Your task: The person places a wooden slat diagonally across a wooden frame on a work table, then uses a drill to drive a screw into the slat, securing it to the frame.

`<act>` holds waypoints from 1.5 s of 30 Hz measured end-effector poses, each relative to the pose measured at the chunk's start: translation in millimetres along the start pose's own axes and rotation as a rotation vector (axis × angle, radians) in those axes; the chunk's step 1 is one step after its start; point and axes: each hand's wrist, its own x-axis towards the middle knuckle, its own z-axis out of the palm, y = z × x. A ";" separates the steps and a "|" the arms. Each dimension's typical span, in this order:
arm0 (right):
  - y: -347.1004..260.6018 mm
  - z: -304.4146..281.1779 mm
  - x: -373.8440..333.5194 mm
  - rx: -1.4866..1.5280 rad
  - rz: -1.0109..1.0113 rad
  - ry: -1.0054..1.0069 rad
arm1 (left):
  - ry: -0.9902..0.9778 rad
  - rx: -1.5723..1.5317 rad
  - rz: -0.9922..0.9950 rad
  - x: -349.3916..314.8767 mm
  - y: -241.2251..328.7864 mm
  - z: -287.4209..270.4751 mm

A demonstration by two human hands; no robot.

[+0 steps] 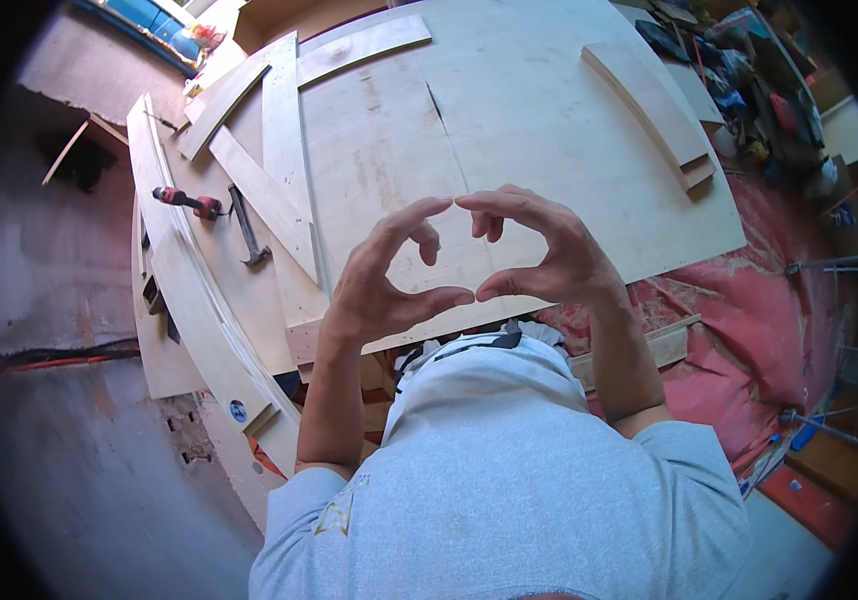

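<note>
My left hand [374, 278] and my right hand [554, 245] are raised over the near part of a large pale plywood sheet [509, 110]. Their index fingertips meet at the top and their thumb tips come close together below, making a rounded outline. Both hands are empty, with fingers curved and apart. Left of my left hand a claw hammer [247, 228] lies on the boards, head toward me. Beyond it rests a red and black cordless drill [187, 202].
Loose wooden strips [289, 150] lie crossed at the left and a board [364, 50] at the far edge. A stacked pair of planks [649, 118] sits at the right. Red sheeting [719, 310] covers the right side; clutter [749, 80] fills the far right. A grey wall [59, 270] stands left.
</note>
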 end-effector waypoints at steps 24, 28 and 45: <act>-22.9 33.5 36.1 -0.271 0.014 0.270 | 0.232 -0.082 0.015 -46.2 -63.6 -134.6; -42.0 52.3 53.4 -0.246 0.079 0.219 | 0.207 -0.068 0.086 -43.4 -60.2 -137.9; -61.9 46.4 16.0 -0.347 0.166 0.294 | 0.210 -0.050 0.011 -76.6 -72.3 -177.5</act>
